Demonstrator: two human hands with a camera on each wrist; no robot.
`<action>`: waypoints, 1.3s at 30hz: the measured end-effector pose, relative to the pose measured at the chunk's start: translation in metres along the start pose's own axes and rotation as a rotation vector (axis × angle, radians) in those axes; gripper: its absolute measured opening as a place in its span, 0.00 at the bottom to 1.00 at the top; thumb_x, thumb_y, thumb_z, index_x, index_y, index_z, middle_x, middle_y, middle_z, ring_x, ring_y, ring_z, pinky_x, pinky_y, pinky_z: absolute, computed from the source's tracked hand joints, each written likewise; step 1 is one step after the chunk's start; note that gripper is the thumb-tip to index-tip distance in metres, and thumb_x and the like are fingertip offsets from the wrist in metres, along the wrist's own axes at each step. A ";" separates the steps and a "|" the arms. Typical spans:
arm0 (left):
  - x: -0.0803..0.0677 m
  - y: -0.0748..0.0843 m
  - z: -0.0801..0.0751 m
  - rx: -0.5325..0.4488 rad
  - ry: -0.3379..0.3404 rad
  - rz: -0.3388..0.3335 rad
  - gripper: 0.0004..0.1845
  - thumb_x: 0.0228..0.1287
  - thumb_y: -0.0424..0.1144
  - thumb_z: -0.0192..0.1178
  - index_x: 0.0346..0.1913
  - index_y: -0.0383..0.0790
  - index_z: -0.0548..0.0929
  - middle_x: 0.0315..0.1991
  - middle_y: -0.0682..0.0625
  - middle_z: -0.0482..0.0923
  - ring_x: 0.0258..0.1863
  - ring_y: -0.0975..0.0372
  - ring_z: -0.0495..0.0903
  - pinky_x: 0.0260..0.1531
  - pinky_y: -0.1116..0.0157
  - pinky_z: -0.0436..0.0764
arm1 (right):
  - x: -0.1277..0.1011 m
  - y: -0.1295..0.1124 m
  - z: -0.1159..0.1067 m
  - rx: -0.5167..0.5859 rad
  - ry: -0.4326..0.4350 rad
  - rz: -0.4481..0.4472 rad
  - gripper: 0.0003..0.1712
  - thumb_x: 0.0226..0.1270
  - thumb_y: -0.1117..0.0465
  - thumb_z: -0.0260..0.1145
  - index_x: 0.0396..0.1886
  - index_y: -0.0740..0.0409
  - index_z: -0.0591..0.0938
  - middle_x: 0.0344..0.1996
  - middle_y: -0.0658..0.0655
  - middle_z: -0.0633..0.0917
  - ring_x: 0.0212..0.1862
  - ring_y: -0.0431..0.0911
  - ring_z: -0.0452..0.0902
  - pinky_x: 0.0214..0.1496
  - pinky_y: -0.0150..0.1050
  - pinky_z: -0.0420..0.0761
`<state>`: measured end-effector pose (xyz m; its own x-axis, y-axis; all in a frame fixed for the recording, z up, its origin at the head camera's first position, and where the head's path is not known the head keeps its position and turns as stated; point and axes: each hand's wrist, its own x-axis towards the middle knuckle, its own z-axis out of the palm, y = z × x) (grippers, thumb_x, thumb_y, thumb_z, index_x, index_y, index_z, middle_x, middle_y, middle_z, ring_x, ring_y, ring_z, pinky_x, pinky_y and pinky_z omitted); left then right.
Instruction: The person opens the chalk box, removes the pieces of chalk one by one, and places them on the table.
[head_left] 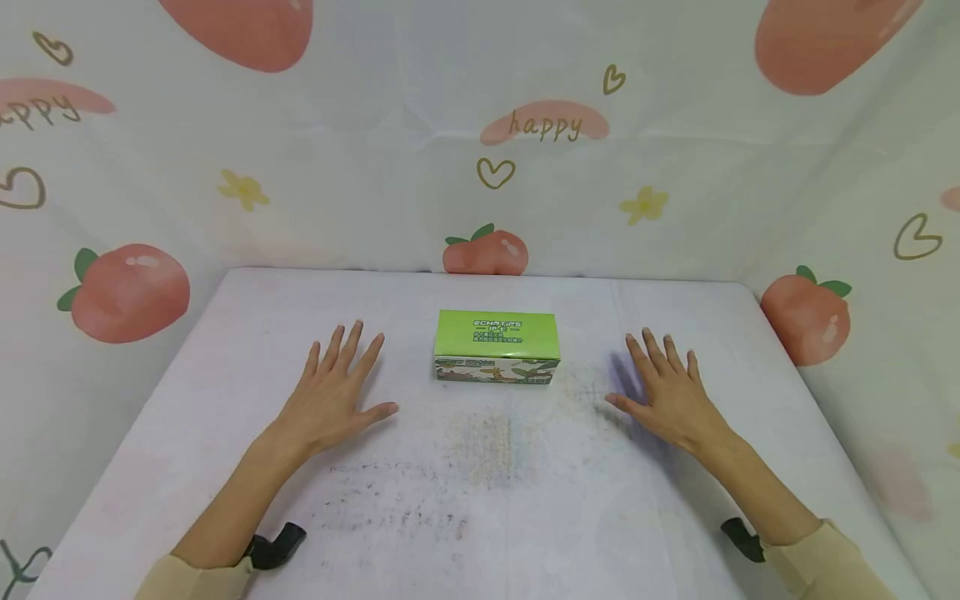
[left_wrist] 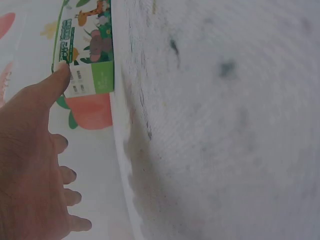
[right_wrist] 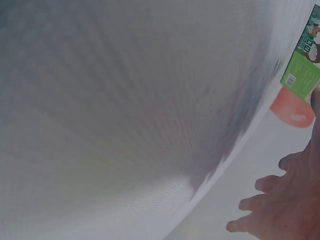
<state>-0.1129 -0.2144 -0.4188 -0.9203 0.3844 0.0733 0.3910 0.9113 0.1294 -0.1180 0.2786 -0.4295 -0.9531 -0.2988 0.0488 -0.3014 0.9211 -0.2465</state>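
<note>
A green-topped cardboard box (head_left: 497,335) with printed animals on its front lies on the table between the two hands, toward the back. My left hand (head_left: 330,400) is palm down with fingers spread, left of the box and apart from it. To the right, my right hand (head_left: 671,400) is spread the same way and holds nothing. In the left wrist view the thumb overlaps the end of the box (left_wrist: 87,50). The right wrist view shows only part of the box (right_wrist: 302,70) at its right edge, beside the hand (right_wrist: 290,200).
The white table (head_left: 570,517) has dark smudges and yellowish stains in front of the box. Behind it and at both sides hangs a pale cloth (head_left: 360,183) printed with peaches, hearts and flowers. A black strap end (head_left: 277,546) sticks out at the left wrist.
</note>
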 end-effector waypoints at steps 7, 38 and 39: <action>0.000 0.001 0.000 -0.011 -0.010 -0.005 0.55 0.61 0.68 0.59 0.80 0.42 0.48 0.79 0.35 0.37 0.77 0.39 0.37 0.68 0.35 0.42 | 0.001 0.001 -0.002 0.001 -0.004 0.001 0.57 0.66 0.32 0.61 0.80 0.58 0.49 0.77 0.70 0.49 0.75 0.72 0.40 0.68 0.72 0.38; 0.036 -0.005 -0.011 -0.256 -0.018 0.113 0.65 0.51 0.69 0.69 0.81 0.50 0.38 0.80 0.44 0.34 0.78 0.44 0.40 0.70 0.41 0.50 | 0.035 -0.017 -0.019 0.111 0.089 -0.234 0.56 0.61 0.40 0.71 0.80 0.55 0.53 0.75 0.66 0.59 0.73 0.68 0.53 0.68 0.67 0.55; 0.037 -0.004 -0.011 -0.277 -0.018 0.110 0.66 0.50 0.68 0.70 0.81 0.51 0.38 0.80 0.46 0.34 0.78 0.45 0.40 0.69 0.41 0.51 | 0.037 -0.018 -0.019 0.122 0.092 -0.245 0.56 0.60 0.41 0.71 0.80 0.55 0.53 0.75 0.66 0.60 0.73 0.67 0.55 0.67 0.66 0.57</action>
<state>-0.1485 -0.2054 -0.4054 -0.8714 0.4832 0.0850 0.4758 0.7899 0.3868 -0.1481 0.2557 -0.4048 -0.8526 -0.4795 0.2077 -0.5225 0.7859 -0.3306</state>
